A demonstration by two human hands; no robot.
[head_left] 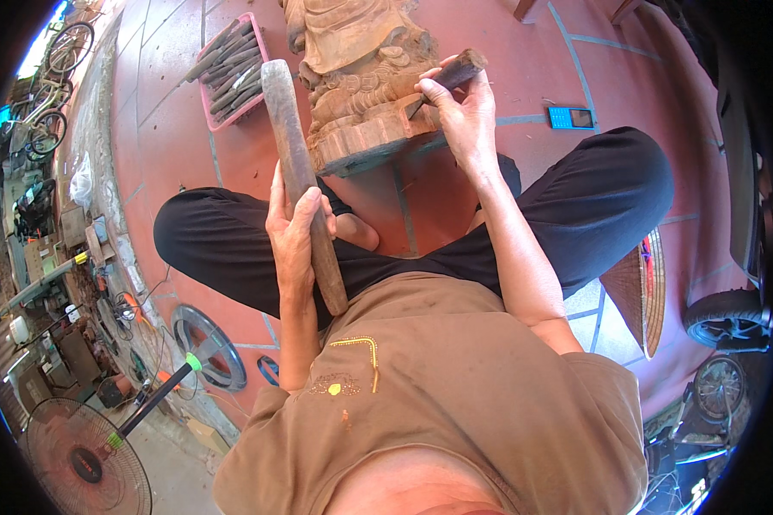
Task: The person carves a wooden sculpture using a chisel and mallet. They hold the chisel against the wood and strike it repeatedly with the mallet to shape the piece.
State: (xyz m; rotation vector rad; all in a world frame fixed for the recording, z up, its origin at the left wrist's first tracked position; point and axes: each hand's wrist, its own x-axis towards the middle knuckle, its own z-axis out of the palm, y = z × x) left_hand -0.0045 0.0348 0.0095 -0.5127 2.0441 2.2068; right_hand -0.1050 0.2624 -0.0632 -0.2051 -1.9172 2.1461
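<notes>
The person is sitting cross-legged on the red tiled floor (455, 34); the left hand (294, 232) is wrapping its grip fully closed around the lower shaft of a long wooden mallet (299, 176), whose long axis is running from near the lap up and slightly left, its head ending beside the carving; the right hand (464, 107) is pinching a chisel (449, 77) with its grip closed, the wooden handle sticking up to the right and the blade slanting down-left into the base of the wooden carving (361, 77); the chisel's butt is lying up and to the right of the mallet head, well apart from it across the carving; a pink tray of chisels (230, 69) is resting to the left, and a blue phone (571, 118) to the right.
</notes>
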